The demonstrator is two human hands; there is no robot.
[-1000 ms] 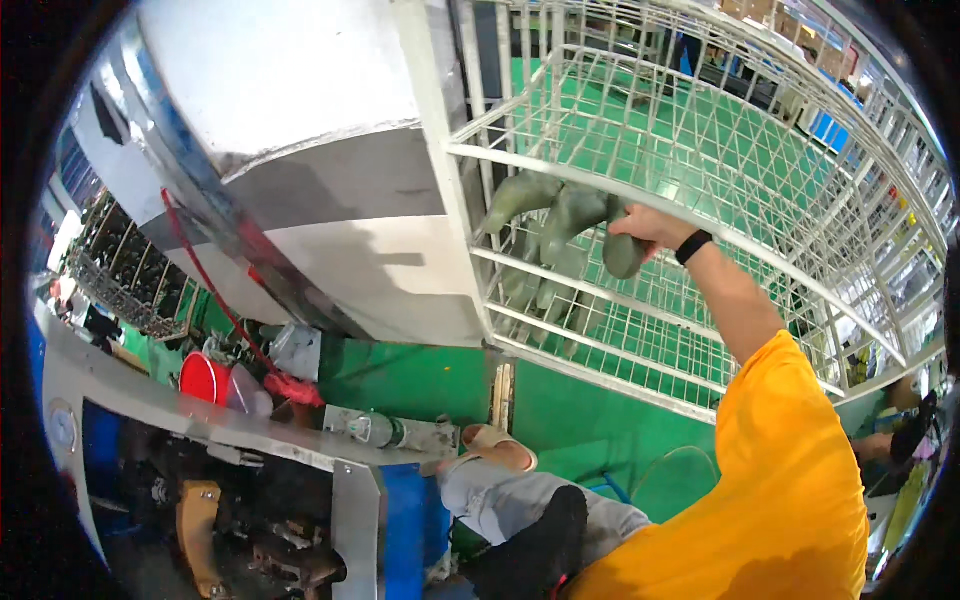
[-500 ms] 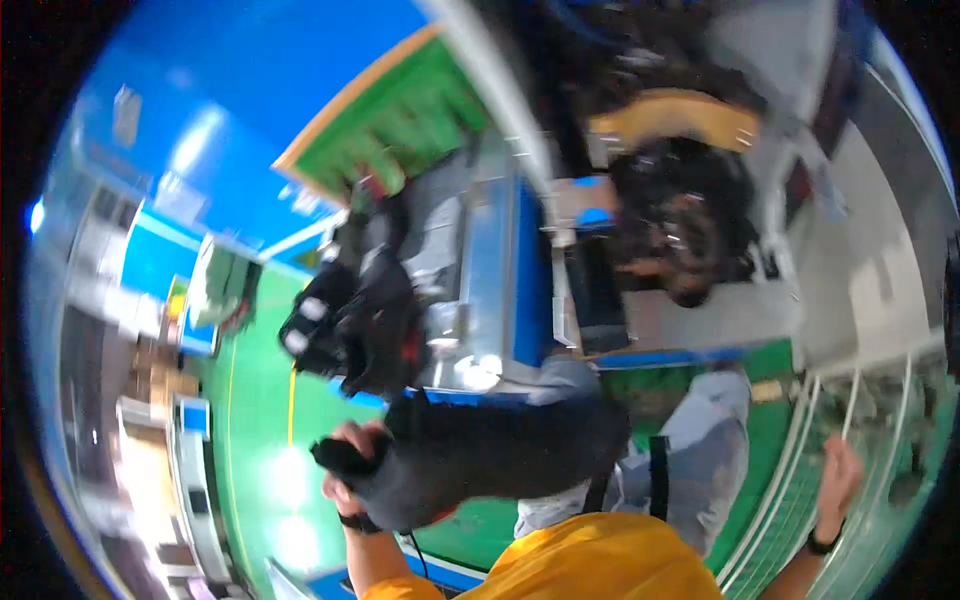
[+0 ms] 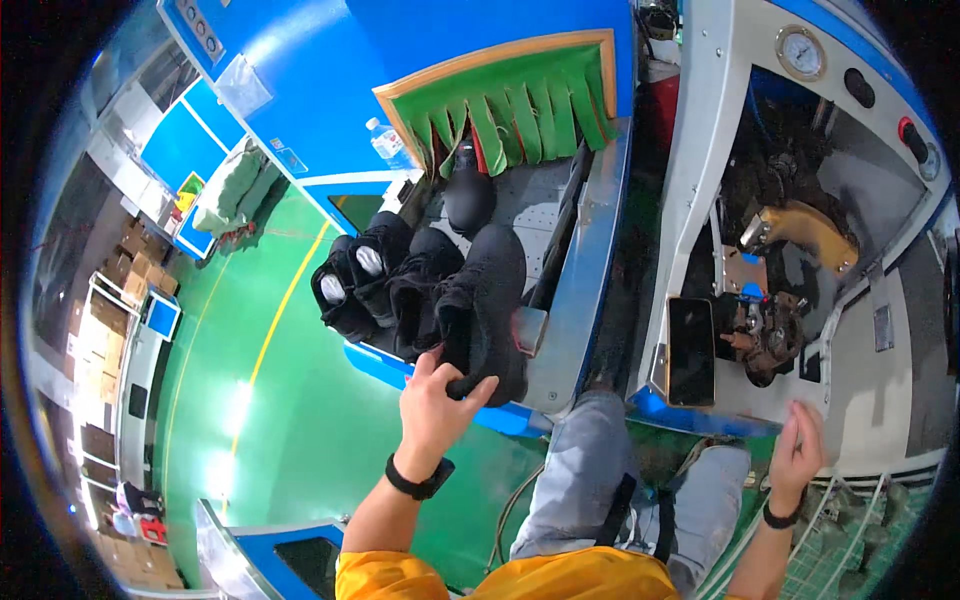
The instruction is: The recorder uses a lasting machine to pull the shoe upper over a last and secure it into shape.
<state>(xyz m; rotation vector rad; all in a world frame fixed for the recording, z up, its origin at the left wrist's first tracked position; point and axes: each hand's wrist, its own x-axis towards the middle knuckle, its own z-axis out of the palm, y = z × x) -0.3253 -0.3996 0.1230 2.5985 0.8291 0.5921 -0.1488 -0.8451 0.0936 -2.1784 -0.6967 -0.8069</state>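
Observation:
My left hand point(image 3: 440, 405) is closed on the heel end of a black shoe point(image 3: 492, 290), its thumb and fingers at the collar. That shoe lies with its toe pointing away from me, at the near end of a conveyor point(image 3: 530, 215). Several other black shoes, among them one point(image 3: 415, 285) right beside it, crowd to its left. Farther in, a dark rounded shoe point(image 3: 470, 195) lies below a green strip curtain point(image 3: 510, 115). To the right, my right hand point(image 3: 797, 445) hangs before a machine's front edge, fingers loosely stretched, nothing seen in it.
A phone point(image 3: 690, 350) lies on the front of the machine point(image 3: 690, 240), which has a metal clamp point(image 3: 768, 335) and a gauge point(image 3: 801, 52). A plastic bottle point(image 3: 390, 145) stands beside the curtain. White wire racks point(image 3: 850, 530) stand at lower right.
The view has turned, and the blur is gone. My left hand has carried the black shoe from near my body to the conveyor end, beside the others. My right hand has moved left toward the machine.

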